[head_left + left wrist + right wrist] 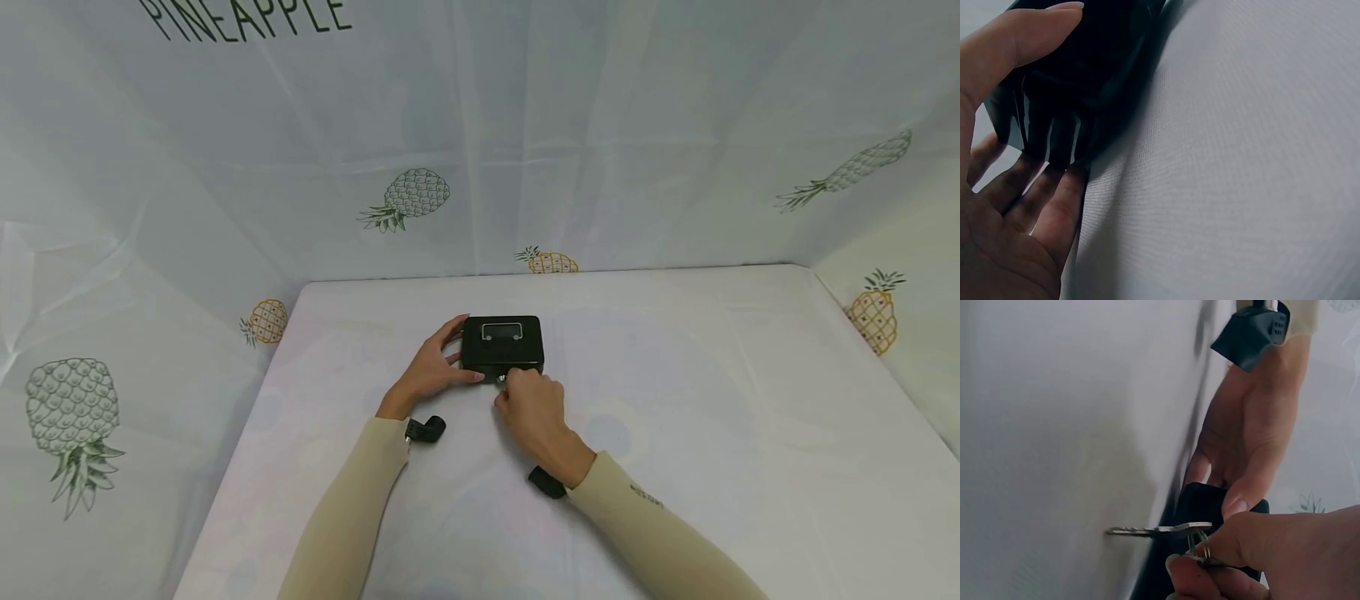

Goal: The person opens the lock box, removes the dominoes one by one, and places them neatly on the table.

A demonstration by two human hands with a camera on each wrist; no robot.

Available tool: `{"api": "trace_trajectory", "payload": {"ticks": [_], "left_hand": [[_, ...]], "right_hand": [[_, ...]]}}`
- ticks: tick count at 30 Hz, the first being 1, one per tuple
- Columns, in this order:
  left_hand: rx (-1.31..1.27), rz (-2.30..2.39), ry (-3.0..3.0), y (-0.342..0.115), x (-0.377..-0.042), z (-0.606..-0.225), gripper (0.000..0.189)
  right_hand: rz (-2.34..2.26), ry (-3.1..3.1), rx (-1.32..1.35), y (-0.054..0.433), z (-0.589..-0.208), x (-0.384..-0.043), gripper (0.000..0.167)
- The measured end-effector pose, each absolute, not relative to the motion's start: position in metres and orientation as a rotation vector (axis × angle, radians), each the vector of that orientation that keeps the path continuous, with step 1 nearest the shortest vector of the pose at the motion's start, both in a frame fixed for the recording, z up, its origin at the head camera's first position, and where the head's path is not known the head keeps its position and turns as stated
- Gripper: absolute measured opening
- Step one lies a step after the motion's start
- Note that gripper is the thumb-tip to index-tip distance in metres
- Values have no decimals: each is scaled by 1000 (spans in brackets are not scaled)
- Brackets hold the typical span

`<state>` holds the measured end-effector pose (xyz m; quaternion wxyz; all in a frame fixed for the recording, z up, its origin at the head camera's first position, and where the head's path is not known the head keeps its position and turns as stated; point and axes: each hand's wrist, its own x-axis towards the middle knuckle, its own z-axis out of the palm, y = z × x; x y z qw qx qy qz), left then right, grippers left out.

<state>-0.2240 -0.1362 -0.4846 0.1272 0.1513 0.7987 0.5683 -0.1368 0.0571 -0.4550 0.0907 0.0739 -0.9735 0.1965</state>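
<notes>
— What's worn behind the left fingers (1060, 215)?
— A close-fitting beige sleeve (341, 508), and nearer those fingers a black, elbow-shaped left camera (427, 429) with small slots (1279, 324) on one face.
— And behind the right fingers (1191, 578)?
— A matching sleeve (667, 537), with dark lettering (647, 497) too small to read. Toward the fingers from that lettering sits the right camera (547, 482), black too, a short block with rounded corners.

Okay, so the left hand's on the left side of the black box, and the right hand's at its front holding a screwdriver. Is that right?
Not quite: it's no screwdriver. The right wrist view shows the right hand holding a key on a metal ring. The left hand is indeed on the left side of the black box.
</notes>
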Motion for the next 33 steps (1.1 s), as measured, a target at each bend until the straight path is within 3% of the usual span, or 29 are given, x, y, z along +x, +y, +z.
{"api": "trace_trajectory", "payload": {"ticks": [9,17,24,33], "left_hand": [[429,1641,2341,-135,-222,-485,107],[430,1675,2315,-137,-224,-485,107],[404,1650,2323,-138,-228,-484,105],[393,1639,2320,-137,-231,-478,104]], "right_hand": [[503,-2935,198,55,-451,-138,36],[570,-2882,219,59,-452,-136,45],[712,-2830,241,70,-457,-135,26],[698,-2789,235,71,-458,-135,23]]}}
